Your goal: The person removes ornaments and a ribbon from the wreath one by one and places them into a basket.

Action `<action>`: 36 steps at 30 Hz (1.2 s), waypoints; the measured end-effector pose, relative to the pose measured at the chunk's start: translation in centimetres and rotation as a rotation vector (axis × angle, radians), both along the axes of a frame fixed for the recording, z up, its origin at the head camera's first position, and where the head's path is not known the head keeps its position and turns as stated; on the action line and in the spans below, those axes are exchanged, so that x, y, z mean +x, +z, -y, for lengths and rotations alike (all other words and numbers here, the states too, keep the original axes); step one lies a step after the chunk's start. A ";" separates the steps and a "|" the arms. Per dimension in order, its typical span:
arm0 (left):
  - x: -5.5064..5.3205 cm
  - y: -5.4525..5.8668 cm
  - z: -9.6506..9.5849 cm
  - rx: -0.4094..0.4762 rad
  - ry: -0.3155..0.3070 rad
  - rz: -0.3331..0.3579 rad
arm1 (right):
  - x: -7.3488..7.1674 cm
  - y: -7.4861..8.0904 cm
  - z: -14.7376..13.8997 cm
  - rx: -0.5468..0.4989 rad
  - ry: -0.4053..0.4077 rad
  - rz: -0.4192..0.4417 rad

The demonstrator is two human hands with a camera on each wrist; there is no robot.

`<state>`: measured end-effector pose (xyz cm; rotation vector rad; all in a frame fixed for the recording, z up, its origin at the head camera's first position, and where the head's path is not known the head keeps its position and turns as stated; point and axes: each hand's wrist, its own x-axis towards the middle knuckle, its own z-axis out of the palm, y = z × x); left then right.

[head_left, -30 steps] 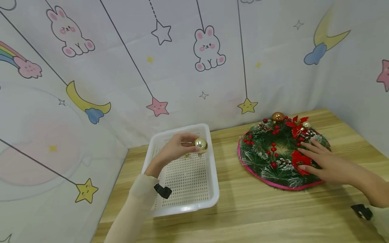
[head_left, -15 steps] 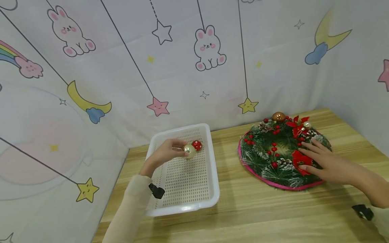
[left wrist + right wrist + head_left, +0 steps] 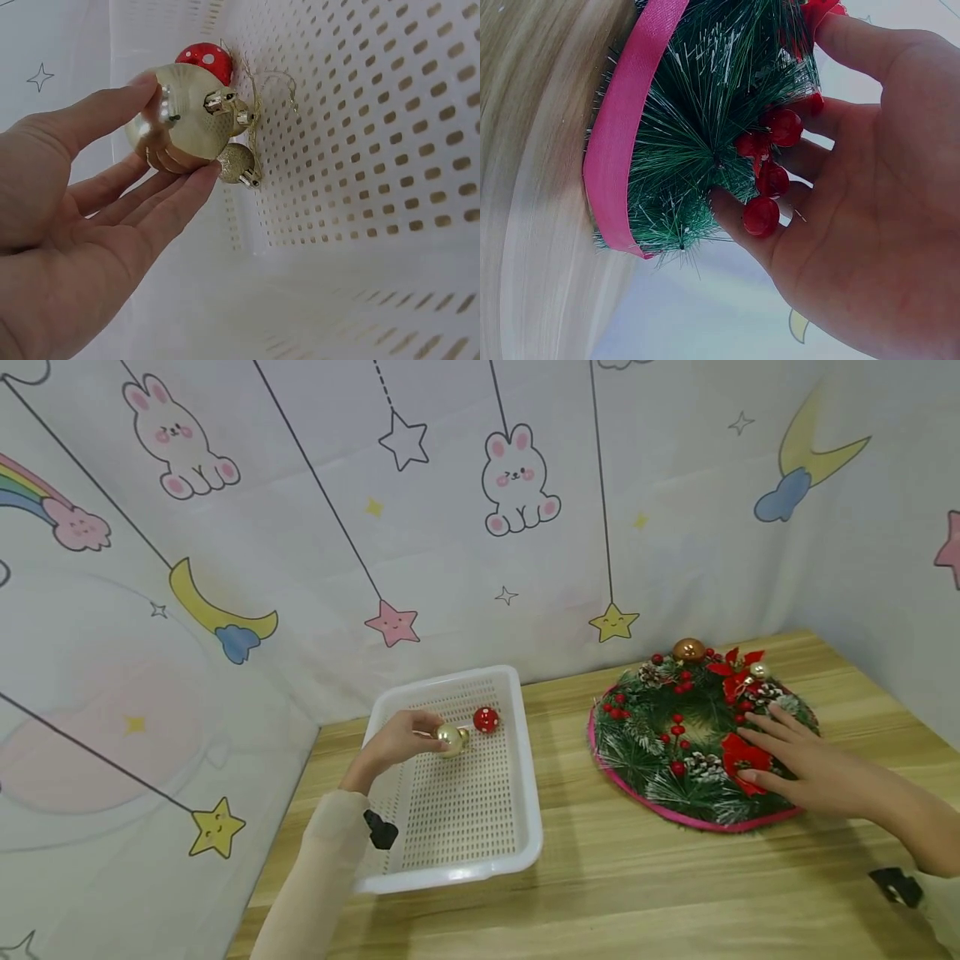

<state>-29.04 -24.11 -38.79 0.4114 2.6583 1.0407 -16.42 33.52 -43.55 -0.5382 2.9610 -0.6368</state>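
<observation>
My left hand [image 3: 396,743] pinches a shiny pale gold Christmas ball [image 3: 449,740] between thumb and fingers, inside the white plastic basket [image 3: 528,793]. In the left wrist view the gold ball's metal cap faces the basket's perforated floor. Behind it lie a red ball with white dots [image 3: 207,60] and a small glittery gold ball [image 3: 235,160]; another gold ball is partly hidden. On the right, my right hand [image 3: 813,768] rests with spread fingers on a Christmas wreath [image 3: 637,772], near a red poinsettia [image 3: 744,763]. The right wrist view shows red berries [image 3: 784,127] against those fingers.
The basket and wreath stand apart on a wood-grain table [image 3: 600,893]. A printed cloth [image 3: 435,543] hangs behind and at both sides. On the wreath's far rim sit a copper-coloured ball [image 3: 688,650] and a small pale gold ball [image 3: 760,671].
My left hand has moved left and slightly down in the basket with the gold ball, uncovering the red dotted ball. The right hand has stayed on the wreath.
</observation>
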 end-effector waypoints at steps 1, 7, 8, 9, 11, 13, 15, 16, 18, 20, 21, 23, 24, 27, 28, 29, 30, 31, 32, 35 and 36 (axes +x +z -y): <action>-0.2 -0.1 0.1 -0.016 0.009 -0.002 | 0.0 0.0 0.0 0.000 0.000 0.002; -0.7 -0.7 0.6 -0.144 0.046 -0.008 | -0.1 -0.1 0.1 -0.012 0.004 0.006; -0.8 -0.7 0.7 -0.166 0.048 -0.006 | -0.1 -0.2 0.1 -0.011 0.004 0.005; -0.8 -0.7 0.7 -0.187 0.049 -0.001 | -0.1 -0.2 0.2 -0.009 0.004 0.004; -1.0 -0.7 0.8 -0.217 0.049 0.013 | -0.1 -0.2 0.2 -0.010 0.003 0.004; -1.1 -0.6 0.9 -0.230 0.047 0.025 | -0.1 -0.2 0.2 -0.007 0.003 0.000; -1.1 -0.5 0.9 -0.239 0.050 0.032 | -0.2 -0.2 0.2 -0.010 0.005 -0.004; -1.2 -0.4 0.9 -0.242 0.052 0.033 | -0.2 -0.2 0.3 -0.010 0.006 -0.006; -1.1 -0.3 0.9 -0.249 0.048 0.037 | -0.2 -0.2 0.3 -0.005 0.008 -0.012; -1.1 -0.2 0.9 -0.257 0.052 0.043 | -0.3 -0.2 0.3 -0.004 0.009 -0.013; -1.1 -0.2 0.9 -0.262 0.051 0.043 | -0.3 -0.2 0.3 -0.004 0.009 -0.013; -1.1 -0.2 0.9 -0.269 0.042 0.041 | -0.3 -0.2 0.3 -0.007 0.008 -0.011; -1.1 -0.2 0.8 -0.272 0.040 0.039 | -0.3 -0.2 0.3 -0.011 0.008 -0.010; -1.0 0.0 0.6 -0.291 0.019 0.029 | -0.3 -0.2 0.2 -0.010 0.007 -0.012; -0.9 0.1 0.5 -0.300 0.016 0.025 | -0.3 -0.2 0.1 -0.009 0.006 -0.014; -0.8 0.3 0.3 -0.317 0.007 0.016 | -0.3 -0.2 0.1 -0.005 0.005 -0.016; -0.6 0.5 0.1 -0.338 0.004 0.008 | -0.3 -0.2 0.1 0.002 0.004 -0.018; -0.3 0.8 -0.1 -0.368 -0.006 -0.006 | -0.3 -0.2 0.0 0.010 0.004 -0.020; 0.1 1.2 -0.5 -0.398 -0.013 -0.021 | -0.3 -0.2 0.0 0.013 0.004 -0.019; 1.6 2.9 -1.9 -0.472 -0.039 -0.080 | -0.2 -0.2 -0.1 0.012 0.003 -0.012; 2.2 3.6 -2.5 -0.485 -0.054 -0.104 | -0.2 -0.2 -0.2 0.012 0.003 -0.012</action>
